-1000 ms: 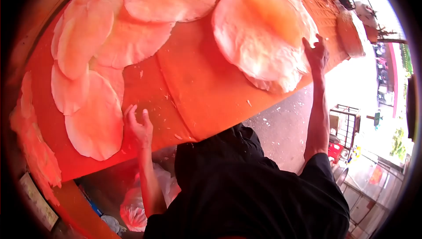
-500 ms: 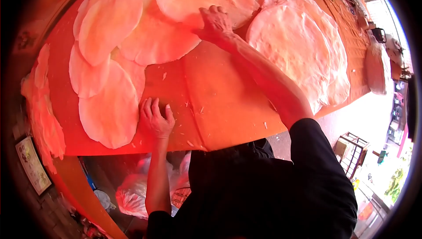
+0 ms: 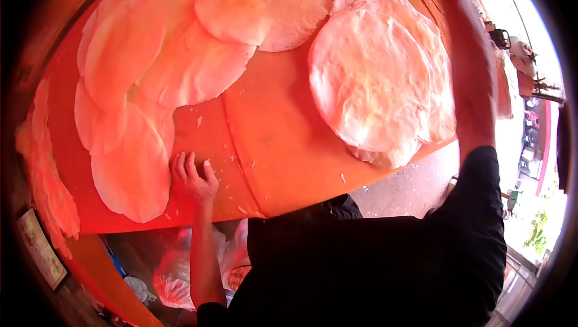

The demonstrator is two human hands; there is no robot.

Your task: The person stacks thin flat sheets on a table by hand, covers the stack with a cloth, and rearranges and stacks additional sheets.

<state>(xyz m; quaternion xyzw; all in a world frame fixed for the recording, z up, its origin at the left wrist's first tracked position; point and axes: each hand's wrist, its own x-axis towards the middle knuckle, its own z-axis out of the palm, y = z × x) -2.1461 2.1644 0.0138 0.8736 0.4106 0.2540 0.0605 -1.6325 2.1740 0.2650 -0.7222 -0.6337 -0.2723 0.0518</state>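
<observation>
Orange tabletop [image 3: 277,152], oval sheet [image 3: 133,173] — lengthwise front-to-back, left grip [image 3: 195,181] unclosed, right unseen

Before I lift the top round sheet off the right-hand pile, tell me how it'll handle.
The top sheet is probably floppy, given its wrinkled surface. Its edge looks thin, so it's likely light for its width. It may drag on the sheets beneath, since it lies spread across them.

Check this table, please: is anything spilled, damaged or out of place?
Yes, slightly: small pale scraps lie scattered on the orange table, some near the left hand, apart from the round sheets. Along the table's left edge, a ragged mass looks uneven, perhaps torn.
</observation>
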